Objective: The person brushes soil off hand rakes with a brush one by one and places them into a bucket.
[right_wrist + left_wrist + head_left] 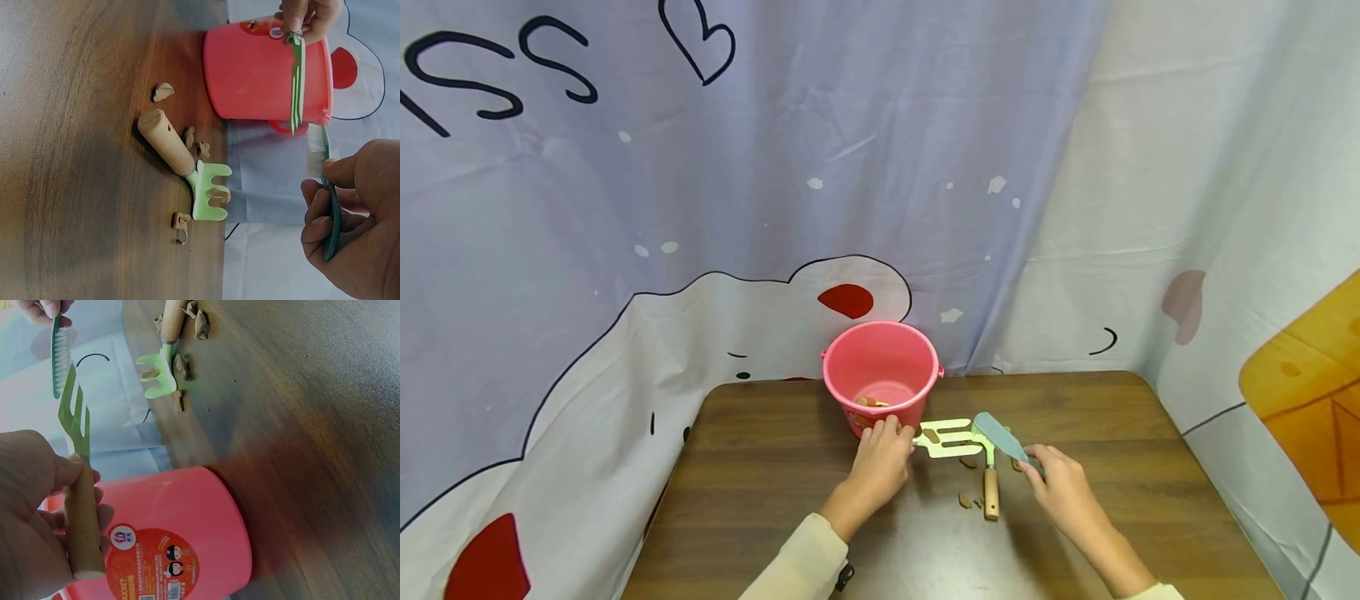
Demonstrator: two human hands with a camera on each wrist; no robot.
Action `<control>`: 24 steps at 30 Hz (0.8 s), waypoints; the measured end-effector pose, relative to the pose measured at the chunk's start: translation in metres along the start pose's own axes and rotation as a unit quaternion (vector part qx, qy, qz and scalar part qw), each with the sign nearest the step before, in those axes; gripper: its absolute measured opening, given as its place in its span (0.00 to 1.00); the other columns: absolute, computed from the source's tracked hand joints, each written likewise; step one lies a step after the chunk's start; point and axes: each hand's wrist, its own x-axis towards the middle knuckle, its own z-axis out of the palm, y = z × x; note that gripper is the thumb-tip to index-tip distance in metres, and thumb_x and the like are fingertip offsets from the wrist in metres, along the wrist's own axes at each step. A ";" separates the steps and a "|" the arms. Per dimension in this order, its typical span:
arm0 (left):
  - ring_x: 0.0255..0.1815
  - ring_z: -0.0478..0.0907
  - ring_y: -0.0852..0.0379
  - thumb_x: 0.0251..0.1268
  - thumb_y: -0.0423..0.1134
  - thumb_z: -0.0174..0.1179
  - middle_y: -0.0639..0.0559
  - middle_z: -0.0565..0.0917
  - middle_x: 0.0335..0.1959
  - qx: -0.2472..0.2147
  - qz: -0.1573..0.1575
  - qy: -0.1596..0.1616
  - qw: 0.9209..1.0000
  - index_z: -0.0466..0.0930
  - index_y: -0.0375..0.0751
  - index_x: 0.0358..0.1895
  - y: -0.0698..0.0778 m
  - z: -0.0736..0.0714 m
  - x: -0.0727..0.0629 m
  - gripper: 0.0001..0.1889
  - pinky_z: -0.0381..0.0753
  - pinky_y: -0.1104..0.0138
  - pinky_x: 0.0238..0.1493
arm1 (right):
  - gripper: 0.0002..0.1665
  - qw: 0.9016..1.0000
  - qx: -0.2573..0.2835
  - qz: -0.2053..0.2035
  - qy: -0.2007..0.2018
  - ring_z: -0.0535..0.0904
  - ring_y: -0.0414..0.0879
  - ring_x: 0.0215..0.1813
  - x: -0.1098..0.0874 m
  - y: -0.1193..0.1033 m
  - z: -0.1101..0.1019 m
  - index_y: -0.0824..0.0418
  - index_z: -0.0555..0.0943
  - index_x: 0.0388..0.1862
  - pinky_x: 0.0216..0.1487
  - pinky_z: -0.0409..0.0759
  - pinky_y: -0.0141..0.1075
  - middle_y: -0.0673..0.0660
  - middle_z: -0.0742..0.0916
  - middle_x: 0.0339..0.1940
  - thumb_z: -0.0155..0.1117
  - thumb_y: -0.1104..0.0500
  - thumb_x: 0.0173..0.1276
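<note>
My left hand (pixel 880 462) grips the wooden handle of a green garden fork (pixel 76 425), holding it in front of the pink bucket (pixel 917 408) with its tines pointing right. A small brown piece (pixel 931 435) shows at the base of the tines in the head view. My right hand (pixel 1063 483) holds a teal brush (pixel 334 219) by its handle, thumb and fingers curled round it. The white bristles (pixel 315 153) are close to the fork's tips. Below both tools, a small green rake (pixel 212 206) with a wooden handle lies on the table.
Several dry brown pieces (pixel 164 92) lie on the wooden table (pixel 760 500) around the rake. Inside the bucket, something small and light brown (pixel 871 402) rests on the bottom. A printed curtain (pixel 850 167) hangs behind the table's back edge.
</note>
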 end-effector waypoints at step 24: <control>0.38 0.79 0.48 0.69 0.37 0.63 0.50 0.78 0.35 -0.044 -0.016 -0.029 0.998 0.75 0.43 0.39 0.003 0.000 -0.001 0.06 0.69 0.59 0.36 | 0.09 1.000 0.001 -0.013 -0.001 0.77 0.40 0.29 0.002 -0.001 0.004 0.68 0.85 0.40 0.28 0.78 0.34 0.54 0.85 0.29 0.75 0.68 0.62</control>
